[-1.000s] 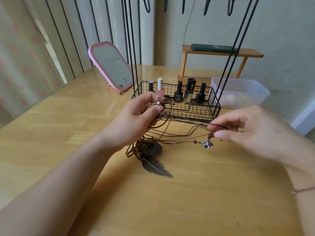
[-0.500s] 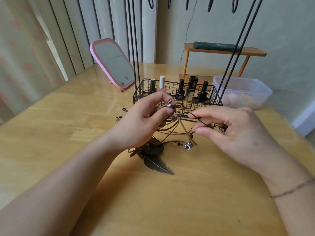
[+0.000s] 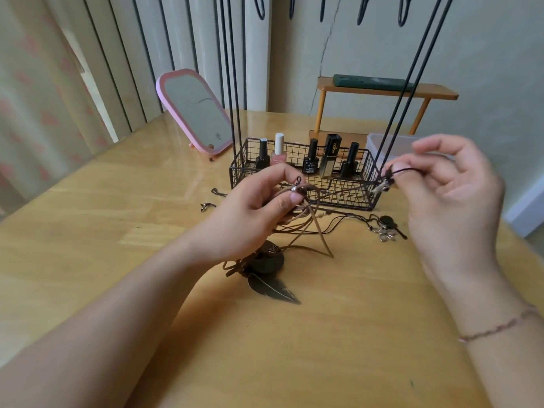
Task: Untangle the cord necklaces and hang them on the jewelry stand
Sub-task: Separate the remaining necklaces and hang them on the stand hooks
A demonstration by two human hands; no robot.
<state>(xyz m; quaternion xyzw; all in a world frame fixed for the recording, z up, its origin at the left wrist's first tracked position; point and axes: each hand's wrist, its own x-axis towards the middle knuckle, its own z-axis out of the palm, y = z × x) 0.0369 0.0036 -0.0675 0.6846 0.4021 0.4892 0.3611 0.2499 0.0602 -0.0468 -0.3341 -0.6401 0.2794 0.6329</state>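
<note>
Cords bunch in my left hand [image 3: 250,213], where thumb and forefinger pinch the gathered brown strands near their clasp ends so the knot stays anchored while I work. My right hand [image 3: 447,198] is raised just in front of the jewelry stand [image 3: 300,184], thumb and forefinger pinching one thin black cord [image 3: 403,171] with a small bead cluster hanging beneath; the other fingers are spread loose. I judge I am drawing this single strand sideways out of the tangle, which is why my hands are held apart with a brown cord taut between them. The tangle of cord necklaces [image 3: 312,228] trails from my left hand down to the wooden table [image 3: 88,231], not yet separated and none hung. Pendants I can count: one dark round disc [image 3: 269,260] with one feather charm [image 3: 275,291] below it, and one cluster of silver and black charms [image 3: 385,229] lying near my right wrist. How many necklaces there are I cannot tell. The stand is a black wire basket with two pairs of thin upright rods rising out of view; five hooks [image 3: 323,8] show at the top edge. In the basket stand five small bottles [image 3: 310,157]. Behind are one pink-framed mirror [image 3: 195,111], one small wooden shelf [image 3: 379,92] and one clear plastic tub [image 3: 388,145], partly hidden by my right hand.
</note>
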